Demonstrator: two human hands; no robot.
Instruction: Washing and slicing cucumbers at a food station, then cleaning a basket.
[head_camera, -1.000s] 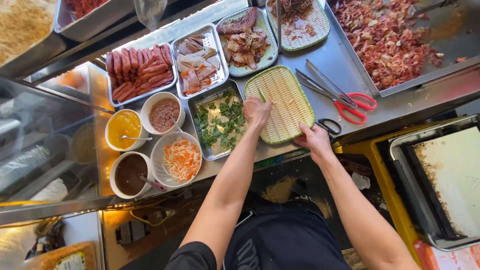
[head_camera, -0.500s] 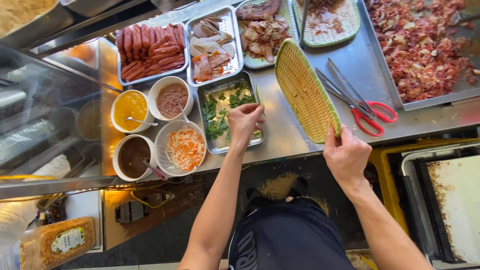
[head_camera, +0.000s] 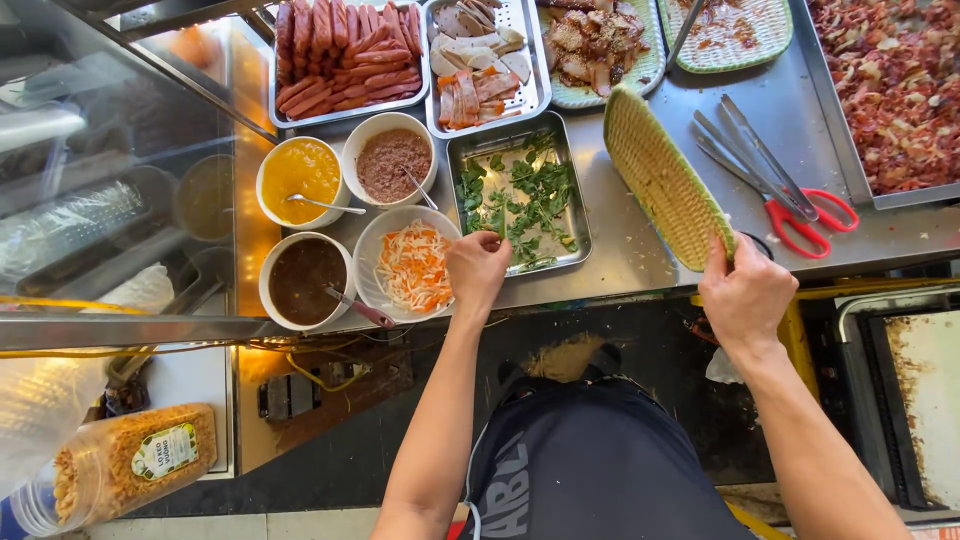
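My right hand (head_camera: 745, 292) grips the near end of a green-rimmed woven tray (head_camera: 660, 175) and holds it tilted up on its edge above the steel counter (head_camera: 620, 250). My left hand (head_camera: 477, 268) hovers with fingers bunched at the near edge of a white bowl of shredded carrot and radish (head_camera: 405, 262), next to a steel pan of green herbs (head_camera: 520, 195). What the fingers pinch, if anything, is hidden.
Red-handled scissors and tongs (head_camera: 775, 180) lie right of the tray. Bowls of yellow sauce (head_camera: 300, 175), brown sauce (head_camera: 303, 280) and ground meat (head_camera: 392, 160) sit left. Sausages (head_camera: 340, 55), sliced meats (head_camera: 480, 60) and chopped meat (head_camera: 895, 90) fill the far trays. A jar (head_camera: 120, 460) lies lower left.
My left hand has moved from the woven tray over the herb pan to the edge of the shredded-vegetable bowl. My right hand has lifted the tray from flat to tilted on edge.
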